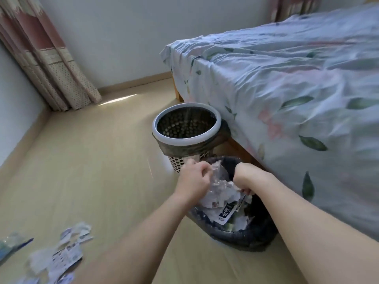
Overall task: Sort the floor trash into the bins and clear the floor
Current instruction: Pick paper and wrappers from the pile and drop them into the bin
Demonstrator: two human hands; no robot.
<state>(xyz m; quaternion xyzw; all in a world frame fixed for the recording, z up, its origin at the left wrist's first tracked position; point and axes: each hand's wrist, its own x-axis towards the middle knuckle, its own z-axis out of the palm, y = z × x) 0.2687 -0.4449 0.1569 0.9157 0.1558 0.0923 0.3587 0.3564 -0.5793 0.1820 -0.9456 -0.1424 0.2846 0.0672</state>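
The left hand (191, 179) pinched a crumpled clear wrapper (218, 177) over the near bin (242, 232); the right hand (243, 177) curled on torn paper (229, 208), likely to drop both in. More paper scraps (67, 251) lay on the floor (92, 160) at eight o'clock, well apart.

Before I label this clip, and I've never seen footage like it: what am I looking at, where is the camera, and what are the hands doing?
No machine here: a person wears the camera on the head, so it looks down at their own arms. The left hand grips crumpled clear plastic and the right hand pinches torn paper, both over the near bin, which already holds paper scraps. A second, perforated bin stands behind it, beside the bed. More scraps lie on the floor at lower left.
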